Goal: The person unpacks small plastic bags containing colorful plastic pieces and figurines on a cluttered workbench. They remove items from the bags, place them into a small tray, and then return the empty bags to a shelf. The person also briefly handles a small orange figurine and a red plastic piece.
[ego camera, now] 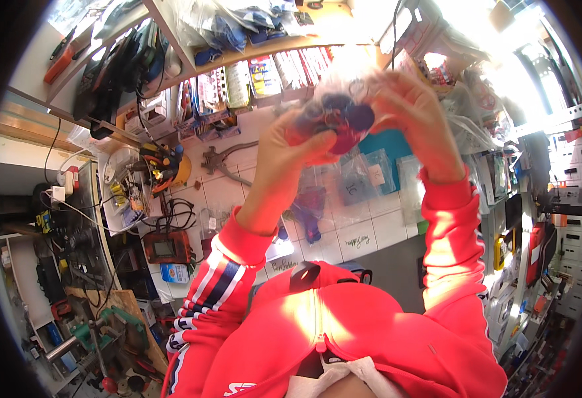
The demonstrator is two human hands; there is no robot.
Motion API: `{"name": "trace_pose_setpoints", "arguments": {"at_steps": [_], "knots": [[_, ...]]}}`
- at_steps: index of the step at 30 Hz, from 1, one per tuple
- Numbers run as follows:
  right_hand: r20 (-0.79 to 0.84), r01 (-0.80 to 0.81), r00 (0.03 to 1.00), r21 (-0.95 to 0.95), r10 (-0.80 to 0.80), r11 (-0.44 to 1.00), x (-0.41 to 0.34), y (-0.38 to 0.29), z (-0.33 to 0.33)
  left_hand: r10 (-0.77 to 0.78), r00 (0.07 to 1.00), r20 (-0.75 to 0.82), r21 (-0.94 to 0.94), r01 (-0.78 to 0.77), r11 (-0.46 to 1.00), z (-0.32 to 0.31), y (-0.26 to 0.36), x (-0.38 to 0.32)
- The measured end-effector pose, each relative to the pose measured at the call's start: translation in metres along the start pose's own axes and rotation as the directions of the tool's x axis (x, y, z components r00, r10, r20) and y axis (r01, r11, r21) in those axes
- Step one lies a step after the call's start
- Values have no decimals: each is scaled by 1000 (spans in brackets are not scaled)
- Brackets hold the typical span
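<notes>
My left hand (291,144) grips a clear plastic bag (343,117) that holds dark blue and red round pieces, raised over the tiled worktop (388,224). At the bag's upper right, my right hand (405,107) has its fingers bent close to the plastic; blur and glare hide whether they pinch it. Below the bag lie another clear bag with purple-blue pieces (310,211) and small clear bags with handwriting (358,186), partly over a teal sheet (395,154).
Metal pliers (221,161) lie left of my left forearm, near a holder of hand tools (164,166). An orange-cased meter (166,247) sits at the worktop's left. Shelves with packets (266,74) stand behind. A green machine (107,323) is at lower left.
</notes>
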State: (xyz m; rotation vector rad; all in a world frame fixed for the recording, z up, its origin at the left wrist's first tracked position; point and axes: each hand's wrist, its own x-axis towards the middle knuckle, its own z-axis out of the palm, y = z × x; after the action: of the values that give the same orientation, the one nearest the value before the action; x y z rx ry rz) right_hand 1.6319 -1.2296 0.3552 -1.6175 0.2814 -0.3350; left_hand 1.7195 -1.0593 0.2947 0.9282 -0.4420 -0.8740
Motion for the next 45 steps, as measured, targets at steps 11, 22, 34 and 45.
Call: {"name": "trace_pose_setpoints", "arguments": {"at_steps": [11, 22, 34, 45], "knots": [[-205, 126, 914, -676, -350, 726, 97, 27, -28, -215, 958, -192, 14, 222, 975, -50, -39, -32], [-310, 111, 851, -682, -424, 723, 261, 67, -87, -245, 947, -210, -116, 224, 968, -73, -36, -16], [-323, 29, 838, -779, -440, 627, 303, 106, -70, -298, 931, -211, -117, 278, 953, -87, -36, -9], [-338, 54, 821, -756, -460, 653, 305, 121, -62, -319, 922, -220, -140, 294, 946, -93, -36, -9]]}}
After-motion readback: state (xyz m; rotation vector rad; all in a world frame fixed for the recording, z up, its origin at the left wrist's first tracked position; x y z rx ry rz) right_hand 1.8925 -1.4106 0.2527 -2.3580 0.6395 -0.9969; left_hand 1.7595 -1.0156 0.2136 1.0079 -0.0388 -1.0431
